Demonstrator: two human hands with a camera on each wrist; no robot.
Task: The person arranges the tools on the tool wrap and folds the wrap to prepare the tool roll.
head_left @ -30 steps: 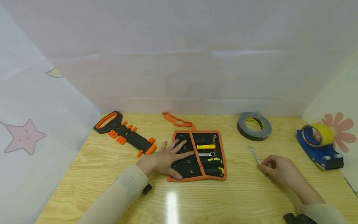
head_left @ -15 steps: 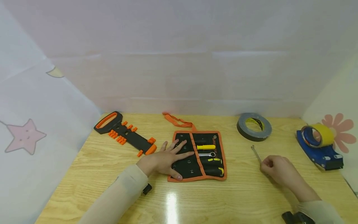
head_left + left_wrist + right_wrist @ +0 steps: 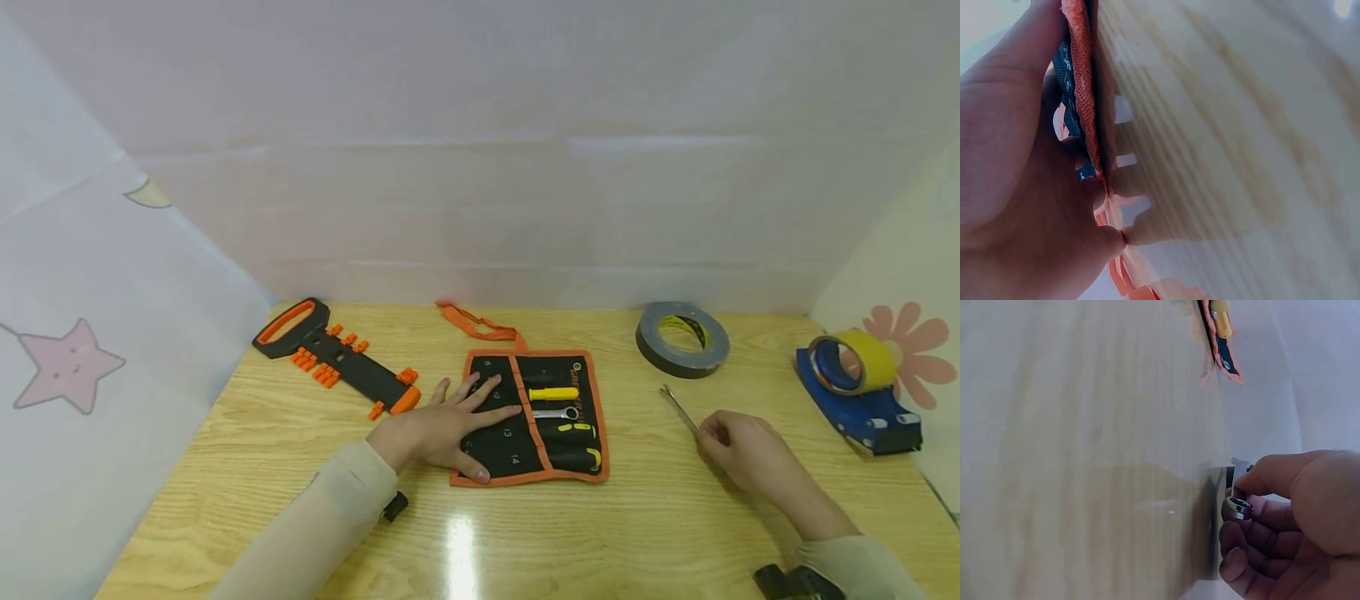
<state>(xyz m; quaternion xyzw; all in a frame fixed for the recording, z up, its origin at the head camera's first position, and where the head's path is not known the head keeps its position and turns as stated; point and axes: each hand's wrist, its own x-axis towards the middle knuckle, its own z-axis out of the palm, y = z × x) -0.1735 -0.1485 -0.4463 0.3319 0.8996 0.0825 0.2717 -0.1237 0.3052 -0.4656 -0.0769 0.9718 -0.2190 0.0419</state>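
My left hand [image 3: 442, 425] lies flat with fingers spread on the left part of a black tool pouch [image 3: 525, 446] with orange trim. Yellow-handled [image 3: 553, 393] and black-and-yellow-handled tools [image 3: 576, 458] sit in its right pockets, with a ring-ended wrench [image 3: 557, 413] among them. Farther right, my right hand [image 3: 742, 450] pinches a small silver combination wrench [image 3: 678, 407] between thumb and fingers. Its open end points away to the upper left. In the right wrist view, the wrench's ring end [image 3: 1238, 509] shows beneath the thumb, close to the tabletop.
A roll of grey tape [image 3: 682, 340] lies behind the right hand. The blue tape dispenser [image 3: 862, 400] with a yellow roll stands at the far right. At the left is a black tool holder [image 3: 352, 367] with orange clips. An orange strap [image 3: 480, 323] trails behind the pouch.
My right hand has shifted slightly and drawn the wrench into its fingers, so the near end is hidden in the head view. The wrench's far end has swung left. My left hand stays put.
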